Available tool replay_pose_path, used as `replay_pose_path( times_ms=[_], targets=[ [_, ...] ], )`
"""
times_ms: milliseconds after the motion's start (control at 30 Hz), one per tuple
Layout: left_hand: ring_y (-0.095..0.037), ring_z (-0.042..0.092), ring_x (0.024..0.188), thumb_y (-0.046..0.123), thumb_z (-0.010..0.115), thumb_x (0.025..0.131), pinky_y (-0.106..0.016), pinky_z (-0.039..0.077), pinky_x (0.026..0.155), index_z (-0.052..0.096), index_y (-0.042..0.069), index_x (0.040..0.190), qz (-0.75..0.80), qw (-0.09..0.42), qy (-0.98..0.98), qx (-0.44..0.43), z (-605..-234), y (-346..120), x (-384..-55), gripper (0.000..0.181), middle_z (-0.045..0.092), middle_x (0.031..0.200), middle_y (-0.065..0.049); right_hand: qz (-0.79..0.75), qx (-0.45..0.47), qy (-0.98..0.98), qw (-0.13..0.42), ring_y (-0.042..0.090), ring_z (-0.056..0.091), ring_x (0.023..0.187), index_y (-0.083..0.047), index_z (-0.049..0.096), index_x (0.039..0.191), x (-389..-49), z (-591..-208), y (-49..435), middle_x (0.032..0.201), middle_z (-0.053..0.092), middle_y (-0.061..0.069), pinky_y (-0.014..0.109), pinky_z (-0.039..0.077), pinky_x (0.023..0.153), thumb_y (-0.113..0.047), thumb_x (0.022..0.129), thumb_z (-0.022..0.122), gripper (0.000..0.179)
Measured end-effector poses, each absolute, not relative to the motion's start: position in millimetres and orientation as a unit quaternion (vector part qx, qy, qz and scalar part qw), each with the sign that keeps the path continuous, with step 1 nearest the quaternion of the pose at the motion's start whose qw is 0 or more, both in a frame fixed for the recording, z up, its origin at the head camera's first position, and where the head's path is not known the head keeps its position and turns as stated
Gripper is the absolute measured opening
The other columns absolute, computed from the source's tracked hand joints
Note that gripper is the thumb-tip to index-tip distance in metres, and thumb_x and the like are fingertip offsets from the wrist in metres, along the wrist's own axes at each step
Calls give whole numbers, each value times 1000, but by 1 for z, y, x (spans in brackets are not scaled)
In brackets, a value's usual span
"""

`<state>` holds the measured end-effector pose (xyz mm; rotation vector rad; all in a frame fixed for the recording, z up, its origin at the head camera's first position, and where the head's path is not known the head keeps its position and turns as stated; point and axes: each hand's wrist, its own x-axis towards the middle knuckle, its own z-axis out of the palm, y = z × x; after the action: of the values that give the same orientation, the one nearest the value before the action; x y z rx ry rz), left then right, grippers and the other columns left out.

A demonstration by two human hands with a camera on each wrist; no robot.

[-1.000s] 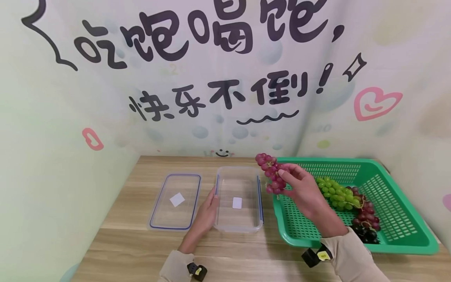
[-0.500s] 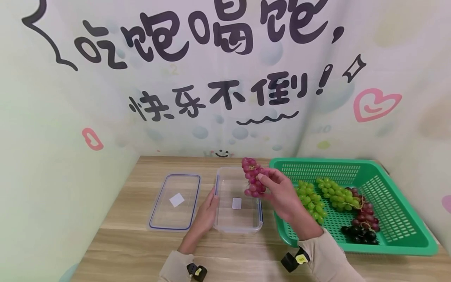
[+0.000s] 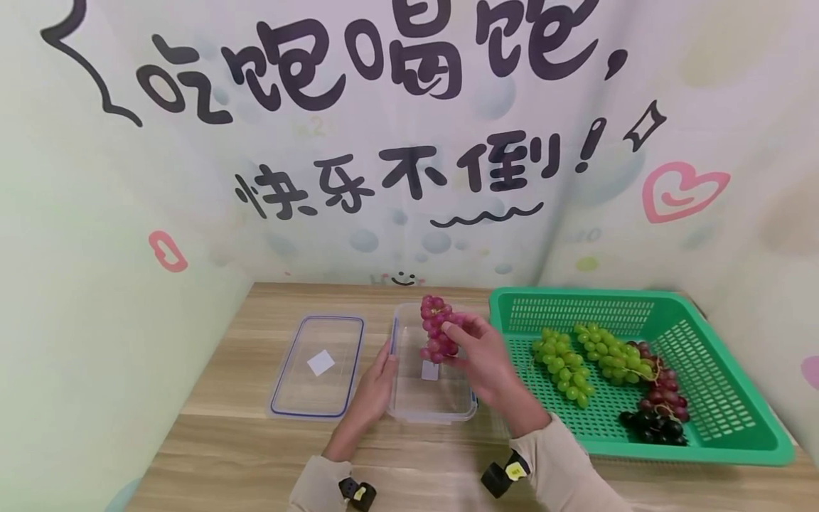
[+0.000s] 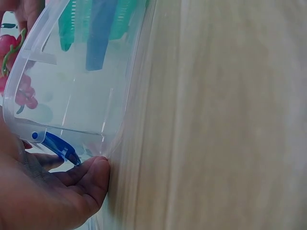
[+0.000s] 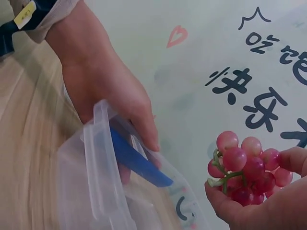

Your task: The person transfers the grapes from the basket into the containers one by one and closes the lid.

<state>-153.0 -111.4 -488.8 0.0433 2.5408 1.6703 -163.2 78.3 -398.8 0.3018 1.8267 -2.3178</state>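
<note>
My right hand (image 3: 480, 352) holds a bunch of red grapes (image 3: 437, 331) between thumb and fingers, above the clear plastic food container (image 3: 431, 417). Close up in the right wrist view, the grapes (image 5: 242, 167) show a green stem between the fingertips. My left hand (image 3: 376, 380) holds the container by its left side. In the left wrist view that hand (image 4: 62, 187) has thumb and fingers at the container's wall, beside a blue-edged latch flap (image 4: 60, 146). A white square label (image 3: 430, 370) shows through the container, partly covered by the grapes.
The flat blue-edged lid (image 3: 301, 391) lies left of the container on the wooden table (image 3: 237, 434). On the right stands a green plastic basket (image 3: 736, 419) with green grapes (image 3: 563, 366), darker red grapes (image 3: 667, 391) and black grapes (image 3: 652, 427). A printed backdrop (image 3: 320, 249) rises behind.
My right hand has carried the red grapes leftward, from the basket's left edge to above the container. More of the green grapes in the basket now shows. The left hand has stayed put.
</note>
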Motion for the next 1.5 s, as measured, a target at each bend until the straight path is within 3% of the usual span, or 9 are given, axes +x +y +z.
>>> replay_pose_path(
  times_ms=[367,667,1500],
  targets=[
    [-43,28,145,29,30,109,-60,23,119,25,9,158,538,45,842,19,-488,-114,-156,53,31,158,-21,-795,147,581,88,24,56,105,-4,51,127,-169,-412,43,126,50,14,37,58,86,-14,99,61,32],
    [-42,28,146,30,28,109,-59,24,119,22,8,158,546,57,835,26,-489,-113,-155,54,32,158,-22,-785,165,590,88,25,57,105,-5,49,129,-177,-425,31,128,51,15,32,57,78,-13,99,60,34],
    [-41,22,148,33,25,110,-59,20,120,18,11,159,548,65,833,37,-489,-113,-153,54,22,162,-19,-757,202,612,112,36,51,126,-6,50,136,-187,-438,24,140,49,20,47,52,98,-11,96,62,42]
  ],
)
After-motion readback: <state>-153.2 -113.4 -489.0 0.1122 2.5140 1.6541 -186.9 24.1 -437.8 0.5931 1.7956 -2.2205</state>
